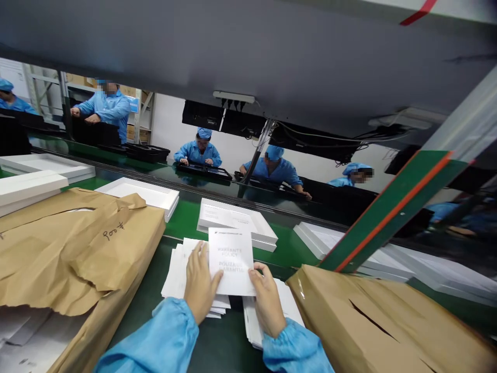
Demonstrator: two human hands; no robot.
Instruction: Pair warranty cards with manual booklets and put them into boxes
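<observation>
Item: warranty leaflet [232, 261], white printed paper, held upright-tilted over the green bench [217, 342], between two stacks of like leaflets [176, 274].

Left hand [200, 287]: fingers flat along the leaflet's left edge, thumb pinching it from the front. Right hand [267, 300]: thumb and fingers pinching the lower right corner.

Handling, judged: light, thin, floppy; likely to bend or crease if squeezed mid-sheet; best taken at opposite edges, as here. Top sheets may slide off the stacks.

Room: torn brown paper packages [77, 248] flank both sides closely; white trays [236, 220] lie just beyond on the conveyor. Clear space is narrow, mainly toward the wearer.
</observation>
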